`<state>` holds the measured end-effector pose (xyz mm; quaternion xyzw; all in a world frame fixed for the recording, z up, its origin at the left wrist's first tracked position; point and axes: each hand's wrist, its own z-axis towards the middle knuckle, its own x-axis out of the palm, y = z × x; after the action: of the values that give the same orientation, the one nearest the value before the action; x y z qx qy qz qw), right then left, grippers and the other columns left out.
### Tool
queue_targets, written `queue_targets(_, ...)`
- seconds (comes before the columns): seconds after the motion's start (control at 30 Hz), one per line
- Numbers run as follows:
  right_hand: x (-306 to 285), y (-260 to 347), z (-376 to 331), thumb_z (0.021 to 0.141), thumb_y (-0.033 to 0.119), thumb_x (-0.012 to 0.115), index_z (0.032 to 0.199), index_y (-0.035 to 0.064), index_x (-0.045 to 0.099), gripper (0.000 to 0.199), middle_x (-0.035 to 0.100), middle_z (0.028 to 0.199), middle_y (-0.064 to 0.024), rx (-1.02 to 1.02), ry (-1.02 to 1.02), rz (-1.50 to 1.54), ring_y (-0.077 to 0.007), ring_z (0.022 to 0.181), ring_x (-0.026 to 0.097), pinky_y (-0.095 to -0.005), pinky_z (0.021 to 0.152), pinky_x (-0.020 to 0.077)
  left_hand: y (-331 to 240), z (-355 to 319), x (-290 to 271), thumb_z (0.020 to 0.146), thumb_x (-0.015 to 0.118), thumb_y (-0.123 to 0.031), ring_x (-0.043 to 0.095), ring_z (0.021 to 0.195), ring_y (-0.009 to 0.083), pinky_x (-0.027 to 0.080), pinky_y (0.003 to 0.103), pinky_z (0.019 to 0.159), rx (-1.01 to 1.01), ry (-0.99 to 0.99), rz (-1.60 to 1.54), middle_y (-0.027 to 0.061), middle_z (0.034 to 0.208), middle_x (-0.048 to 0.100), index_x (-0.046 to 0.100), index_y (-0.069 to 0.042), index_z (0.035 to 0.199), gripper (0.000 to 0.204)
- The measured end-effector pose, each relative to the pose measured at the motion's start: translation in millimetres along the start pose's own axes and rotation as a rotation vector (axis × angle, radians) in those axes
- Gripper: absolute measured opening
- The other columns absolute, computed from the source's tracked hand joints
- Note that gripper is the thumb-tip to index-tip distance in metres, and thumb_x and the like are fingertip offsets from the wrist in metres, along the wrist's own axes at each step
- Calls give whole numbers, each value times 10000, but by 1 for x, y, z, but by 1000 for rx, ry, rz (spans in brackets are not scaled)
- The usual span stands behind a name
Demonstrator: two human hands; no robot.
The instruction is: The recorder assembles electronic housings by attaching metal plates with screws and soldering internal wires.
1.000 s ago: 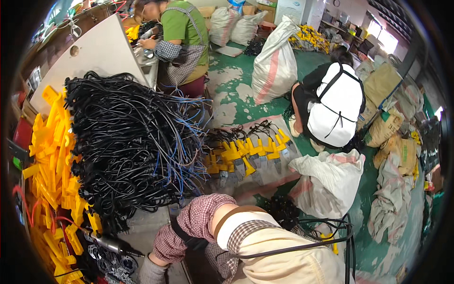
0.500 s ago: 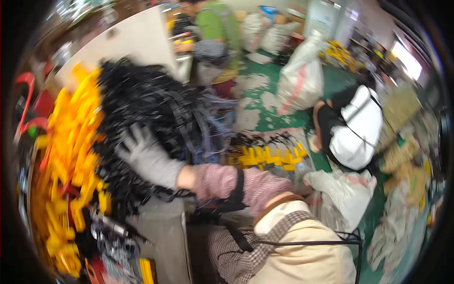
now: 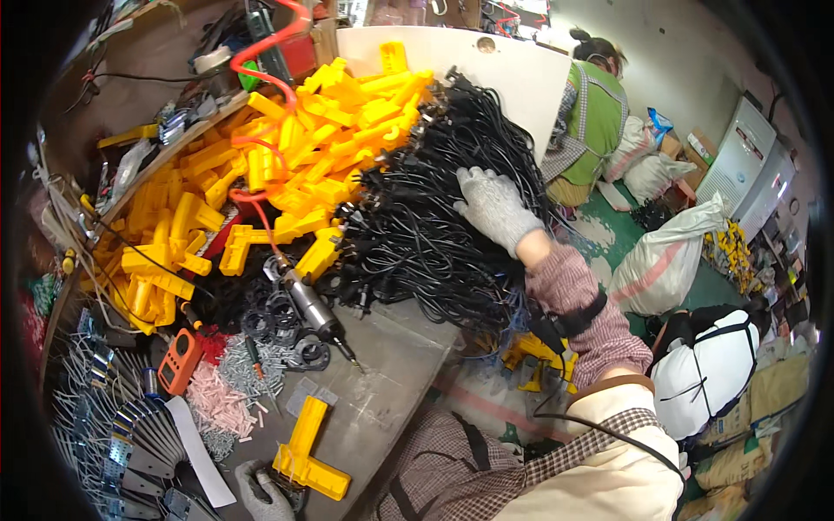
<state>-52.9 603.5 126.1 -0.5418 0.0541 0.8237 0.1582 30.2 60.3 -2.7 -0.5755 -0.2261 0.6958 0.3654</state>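
Note:
My right hand, in a pale grey knit glove, is on a large heap of black cables. Its fingers curl down into the strands, and the tips are partly hidden. At the lower edge my left hand, gloved in grey too, has bent fingers around a small dark piece that I cannot make out. Right beside it lies a T-shaped yellow plastic housing on the grey bench top. Further up the bench rests a metal screwdriver tool, its bit pointing towards me and a red coiled hose above it.
Yellow plastic housings pile up beside the cables. Screws, pink sleeves, black rings and an orange meter lie at left. A white board stands behind. Two people work at right, near white sacks.
The view has swung left, bringing my left hand and more of the bench into sight. My right hand stays on the cable heap; its spread fingers are now curled.

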Motion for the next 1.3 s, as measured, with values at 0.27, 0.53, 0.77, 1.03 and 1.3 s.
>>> queue_targets(0.27, 30, 55, 19, 900, 185, 617, 1064, -2, 616, 249, 696, 974, -180, -31, 179, 408, -329, 897, 683, -388, 794, 552, 5, -3, 3, 1013, 516, -137, 607, 969, 279, 479, 356, 894, 19, 17, -12, 165, 1043, 618, 584, 9, 1107, 186)
queue_targets(0.53, -105, 89, 48, 988, 145, 551, 1267, -7, 601, 321, 644, 937, -1, -316, 192, 1127, -75, 699, 530, -229, 619, 434, 5, -4, -11, 958, 536, -70, 634, 907, 377, 500, 442, 808, 27, -74, 69, 178, 957, 623, 610, -17, 1045, 126)
queue_targets(0.77, -137, 212, -29, 1073, 176, 437, 1451, -35, 400, 434, 669, 1031, -61, 158, 1143, 2087, -3, 416, 343, -138, 341, 293, 11, -1, -8, 916, 578, -25, 642, 893, 370, 513, 441, 800, 34, -39, 40, 167, 952, 635, 621, -27, 1003, 97)
queue_targets(1.03, 110, 298, 26, 868, 213, 659, 1182, 46, 599, 360, 584, 1196, -140, -396, -164, 83, -304, 1163, 542, -450, 839, 489, 10, -15, -12, 913, 577, -17, 643, 900, 369, 513, 441, 811, 48, -48, 51, 163, 951, 636, 614, -28, 1019, 112)
queue_targets(1.3, 54, 274, -48, 706, 255, 800, 1073, 50, 633, 452, 603, 1016, -159, -941, 278, 137, -333, 1029, 623, -524, 1002, 443, 13, -17, -17, 931, 550, 7, 646, 885, 353, 517, 408, 816, 28, -30, 73, 170, 947, 626, 601, -6, 1001, 87)
